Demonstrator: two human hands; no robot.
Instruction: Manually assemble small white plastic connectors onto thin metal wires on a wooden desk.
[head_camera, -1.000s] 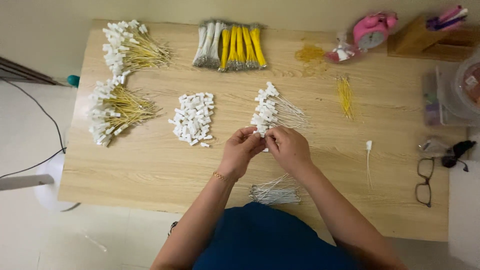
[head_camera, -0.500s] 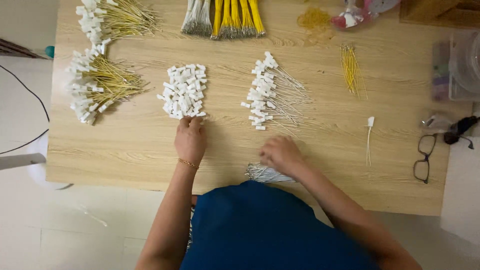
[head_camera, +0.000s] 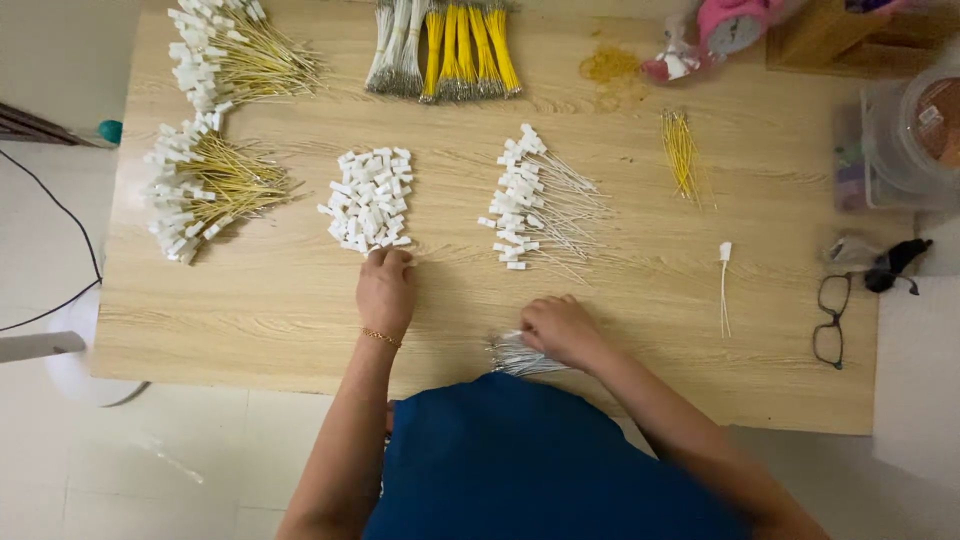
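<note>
Reaching into the pile of white plastic connectors (head_camera: 368, 200) mid-table, left hand (head_camera: 386, 290) pinched one; right hand (head_camera: 560, 330) gripped the loose white wires (head_camera: 520, 355) at the table edge. Best grab singles, honestly.

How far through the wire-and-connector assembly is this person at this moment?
Done: a pile of white-wire pieces with connectors and two yellow-wire piles lie finished. In hand: the left hand touches the loose white connectors; the right hand rests on bare white wires. Left: many loose connectors and the wire bundles at the far edge.
</note>
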